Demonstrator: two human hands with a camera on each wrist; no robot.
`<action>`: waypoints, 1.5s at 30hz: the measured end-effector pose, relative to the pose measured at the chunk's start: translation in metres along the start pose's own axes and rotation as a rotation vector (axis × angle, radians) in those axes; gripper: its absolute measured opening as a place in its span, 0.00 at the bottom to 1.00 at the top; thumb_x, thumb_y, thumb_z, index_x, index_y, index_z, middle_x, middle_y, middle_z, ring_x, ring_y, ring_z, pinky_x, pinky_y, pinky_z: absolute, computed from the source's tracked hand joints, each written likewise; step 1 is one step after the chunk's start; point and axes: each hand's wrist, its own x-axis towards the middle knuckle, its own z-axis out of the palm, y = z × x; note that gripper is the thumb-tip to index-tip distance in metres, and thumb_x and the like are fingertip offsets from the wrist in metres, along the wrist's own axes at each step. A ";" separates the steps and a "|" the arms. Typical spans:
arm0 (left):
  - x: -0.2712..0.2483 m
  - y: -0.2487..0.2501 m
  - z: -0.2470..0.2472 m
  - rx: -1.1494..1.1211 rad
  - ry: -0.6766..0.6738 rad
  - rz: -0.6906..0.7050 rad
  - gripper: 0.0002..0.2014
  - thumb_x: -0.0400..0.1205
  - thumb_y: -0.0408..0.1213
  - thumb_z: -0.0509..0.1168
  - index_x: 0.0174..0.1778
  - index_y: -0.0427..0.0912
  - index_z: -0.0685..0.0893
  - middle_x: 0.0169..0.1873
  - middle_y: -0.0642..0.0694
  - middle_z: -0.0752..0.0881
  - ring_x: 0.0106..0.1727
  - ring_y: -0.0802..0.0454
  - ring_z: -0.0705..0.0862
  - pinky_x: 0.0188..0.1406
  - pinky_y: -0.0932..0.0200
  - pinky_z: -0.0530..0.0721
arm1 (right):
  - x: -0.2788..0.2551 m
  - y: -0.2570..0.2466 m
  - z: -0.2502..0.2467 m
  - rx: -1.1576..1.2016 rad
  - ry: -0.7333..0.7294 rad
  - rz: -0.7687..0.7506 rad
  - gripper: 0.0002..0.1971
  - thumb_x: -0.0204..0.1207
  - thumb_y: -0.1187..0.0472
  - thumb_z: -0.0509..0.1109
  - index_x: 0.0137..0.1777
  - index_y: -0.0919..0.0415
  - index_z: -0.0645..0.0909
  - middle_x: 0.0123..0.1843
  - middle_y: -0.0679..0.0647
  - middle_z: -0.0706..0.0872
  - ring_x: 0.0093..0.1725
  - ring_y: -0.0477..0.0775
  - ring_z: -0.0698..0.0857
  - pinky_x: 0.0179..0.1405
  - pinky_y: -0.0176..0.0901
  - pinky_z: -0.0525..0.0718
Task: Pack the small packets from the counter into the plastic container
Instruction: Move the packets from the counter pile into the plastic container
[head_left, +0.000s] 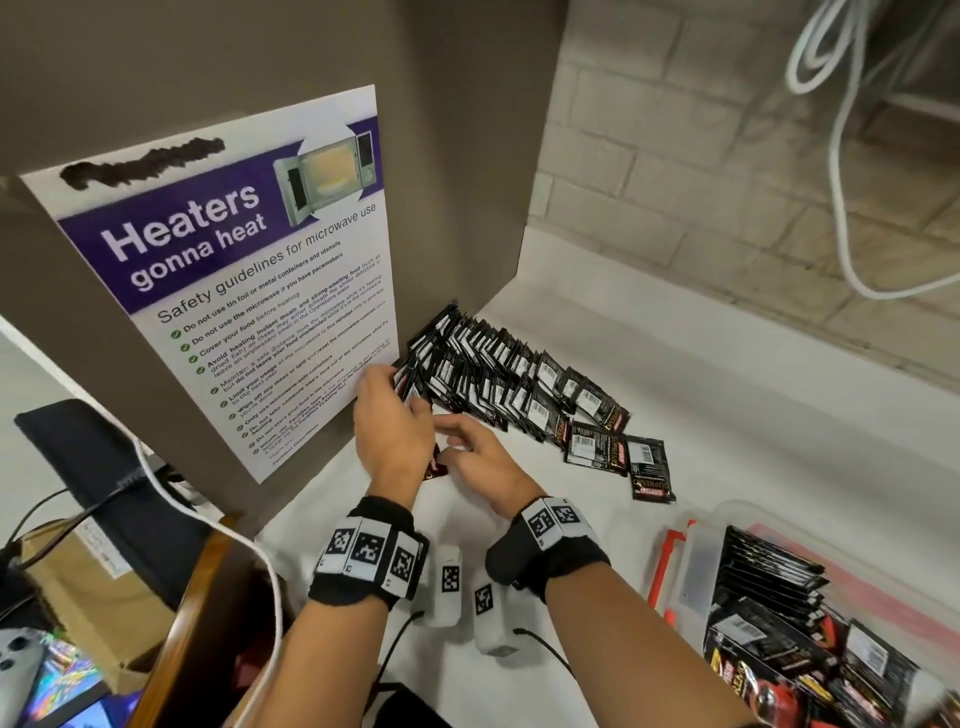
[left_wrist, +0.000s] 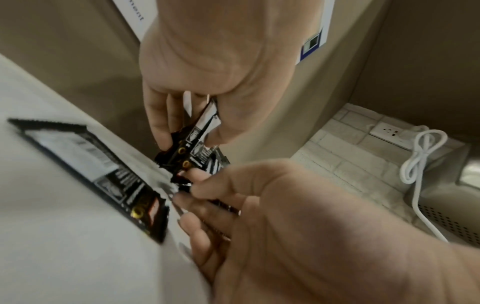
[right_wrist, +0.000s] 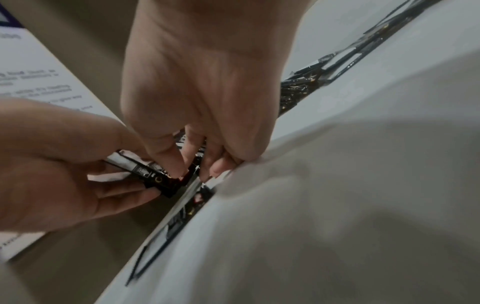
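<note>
Left hand (head_left: 392, 428) pinches a few packets (left_wrist: 193, 142) at the pile's (head_left: 498, 379) seven o'clock edge, right hand (head_left: 480, 457) fingers curled, gripping them too.

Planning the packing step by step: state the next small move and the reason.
Probably square up the stack of packets gripped by the left hand, the right hand adding one from the spread on the counter; the plastic container sits rightward.

White counter (head_left: 779, 415); pale brick wall (head_left: 675, 171); taupe panel (head_left: 441, 156)

White counter (head_left: 753, 415), black packets (head_left: 519, 379), plastic container (head_left: 737, 525)
</note>
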 end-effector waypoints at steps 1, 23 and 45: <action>-0.001 0.002 -0.004 -0.005 0.011 0.026 0.16 0.80 0.31 0.69 0.62 0.43 0.76 0.60 0.46 0.82 0.60 0.45 0.81 0.50 0.55 0.74 | -0.002 -0.004 0.000 0.062 0.023 0.012 0.22 0.77 0.75 0.64 0.70 0.60 0.78 0.71 0.55 0.81 0.72 0.55 0.77 0.74 0.50 0.75; -0.062 0.113 -0.021 -0.513 -0.636 0.440 0.19 0.85 0.27 0.63 0.69 0.49 0.70 0.55 0.57 0.84 0.52 0.73 0.83 0.46 0.76 0.78 | -0.110 -0.093 -0.090 0.247 0.363 -0.259 0.25 0.84 0.74 0.55 0.75 0.50 0.60 0.58 0.52 0.82 0.49 0.51 0.85 0.52 0.58 0.87; -0.199 0.143 0.036 -0.032 -1.279 0.812 0.19 0.77 0.40 0.77 0.56 0.62 0.78 0.50 0.61 0.86 0.47 0.66 0.85 0.44 0.69 0.80 | -0.318 0.000 -0.175 -0.083 0.557 0.178 0.20 0.75 0.72 0.74 0.59 0.52 0.74 0.59 0.54 0.84 0.58 0.61 0.85 0.61 0.67 0.83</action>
